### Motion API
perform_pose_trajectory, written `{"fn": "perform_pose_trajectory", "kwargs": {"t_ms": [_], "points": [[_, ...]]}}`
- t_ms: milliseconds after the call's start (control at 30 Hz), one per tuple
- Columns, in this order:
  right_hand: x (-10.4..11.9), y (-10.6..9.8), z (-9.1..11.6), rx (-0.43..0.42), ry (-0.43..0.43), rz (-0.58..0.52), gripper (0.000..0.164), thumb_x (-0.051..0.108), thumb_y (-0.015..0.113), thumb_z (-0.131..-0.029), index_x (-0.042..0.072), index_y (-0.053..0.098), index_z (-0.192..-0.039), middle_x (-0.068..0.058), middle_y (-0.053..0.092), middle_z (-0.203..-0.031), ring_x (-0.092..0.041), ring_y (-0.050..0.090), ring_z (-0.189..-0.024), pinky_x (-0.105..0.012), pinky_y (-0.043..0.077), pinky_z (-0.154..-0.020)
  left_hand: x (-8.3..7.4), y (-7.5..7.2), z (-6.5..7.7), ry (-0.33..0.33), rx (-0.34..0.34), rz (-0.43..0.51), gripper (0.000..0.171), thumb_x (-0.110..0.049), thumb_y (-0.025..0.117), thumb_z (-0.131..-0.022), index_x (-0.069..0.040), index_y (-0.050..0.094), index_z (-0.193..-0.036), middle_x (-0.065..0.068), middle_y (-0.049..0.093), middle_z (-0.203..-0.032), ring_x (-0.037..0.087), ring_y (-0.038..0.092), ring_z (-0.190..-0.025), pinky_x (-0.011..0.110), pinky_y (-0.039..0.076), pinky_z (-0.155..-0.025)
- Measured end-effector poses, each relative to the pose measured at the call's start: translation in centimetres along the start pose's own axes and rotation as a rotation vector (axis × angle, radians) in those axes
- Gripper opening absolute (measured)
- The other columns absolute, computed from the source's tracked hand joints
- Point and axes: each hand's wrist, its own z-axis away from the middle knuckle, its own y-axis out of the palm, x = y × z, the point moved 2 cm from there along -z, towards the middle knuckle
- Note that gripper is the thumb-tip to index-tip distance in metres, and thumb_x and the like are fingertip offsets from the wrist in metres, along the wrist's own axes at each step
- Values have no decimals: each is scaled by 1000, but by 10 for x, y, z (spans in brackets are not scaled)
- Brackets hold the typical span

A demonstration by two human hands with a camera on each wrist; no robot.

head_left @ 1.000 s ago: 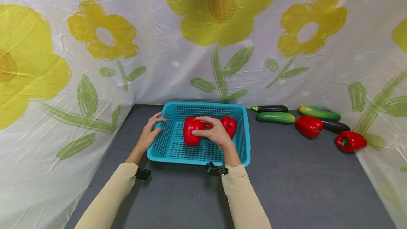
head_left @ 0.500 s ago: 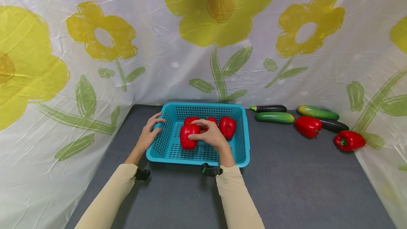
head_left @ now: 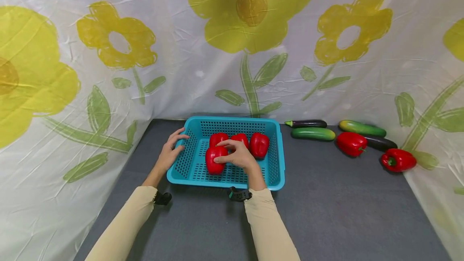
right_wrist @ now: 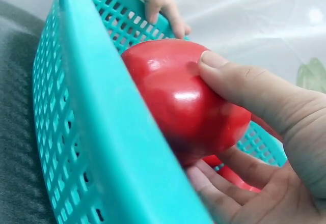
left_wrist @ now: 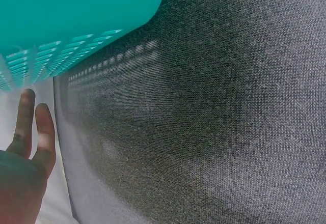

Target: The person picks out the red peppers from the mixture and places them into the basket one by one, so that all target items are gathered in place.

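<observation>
In the head view, my right hand holds a red bell pepper between thumb and fingers, inside a blue plastic basket. The right wrist view shows that pepper close to the basket's near wall, with the thumb on top and fingers beneath. Behind it in the basket are more red bell peppers, one partly hidden by the hand. My left hand grips the basket's left rim, some fingers hooked over it. Two left fingers show by the outer wall in the left wrist view.
Right of the basket lie an eggplant, a cucumber, another cucumber, a dark eggplant and two red bell peppers. A flowered curtain hangs behind the dark tabletop.
My right hand has moved the bell pepper toward the basket's near side and slightly left, so peppers behind it show more. The left hand has stayed on the rim.
</observation>
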Motion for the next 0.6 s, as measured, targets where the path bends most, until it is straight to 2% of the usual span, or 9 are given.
{"fn": "perform_pose_trajectory", "kwargs": {"t_ms": [600], "points": [[-7, 6, 2, -8, 63, 32, 54, 13, 88, -78, 6, 67, -128, -11, 58, -125, -36, 47, -123, -54, 53, -85, -1, 0, 1, 1, 0, -2, 33, 14, 47, -95, 17, 56, -127, 30, 28, -157, 50, 19, -145, 67, 23, -103]]}}
